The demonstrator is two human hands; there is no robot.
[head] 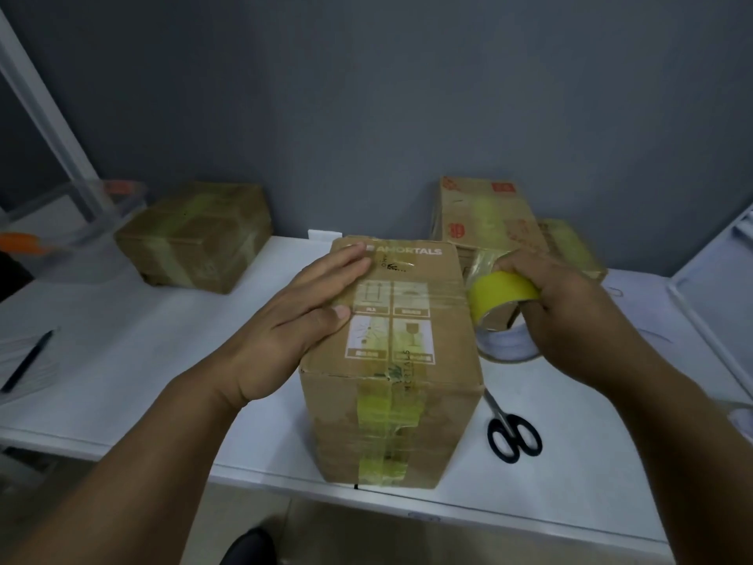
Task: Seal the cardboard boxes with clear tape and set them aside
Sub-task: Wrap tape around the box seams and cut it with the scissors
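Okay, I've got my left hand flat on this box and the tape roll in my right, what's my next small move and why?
Probably draw the tape roll further across the box top, since the right hand grips it at the right edge while the left hand steadies.

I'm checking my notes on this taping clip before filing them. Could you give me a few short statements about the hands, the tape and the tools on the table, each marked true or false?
1. The left hand lies flat on top of the front box. True.
2. The right hand holds the scissors. False: it grips the tape roll; the scissors lie on the table.
3. The scissors lie to the right of the front box. True.
4. The pen rests on top of the front box. False: it lies at the table's left edge.
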